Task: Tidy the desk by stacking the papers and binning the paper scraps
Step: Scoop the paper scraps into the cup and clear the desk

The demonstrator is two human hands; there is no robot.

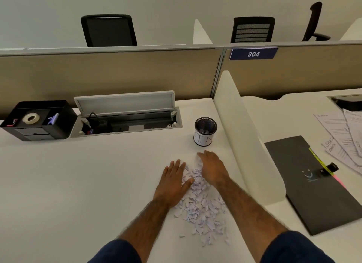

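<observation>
I am looking down at a white surface (pixel 78 174) with both hands working at a heap of paper scraps (pixel 201 204). My left hand (pixel 173 182) is lying flat, palm down, fingers spread apart, pressing on the heap's nine o'clock edge. My right hand (pixel 212 168) is resting on the far end of the heap, toward one o'clock, fingers loosely extended and gripping nothing. Neither grip is clamped on anything; both are open and seem to be raking the scraps together.

The scraps are trailing from between my hands back toward six o'clock, with a few strays lying apart at the near end. The bin (pixel 205 131), a small dark mesh cup with a white label, is standing upright at twelve o'clock, just beyond my right fingertips. Something pale is showing inside it, though I cannot tell whether that is paper.

As I judge it, the binning is barely underway: almost the whole heap is still lying on the surface. The stacking also looks unfinished. Beyond the white divider (pixel 244 137), at three o'clock, printed papers (pixel 337 137) are lying fanned and overlapping rather than squared up, next to a dark folder (pixel 313 184). So I am gathering first; lifting handfuls into the bin and tidying those sheets both remain.
</observation>
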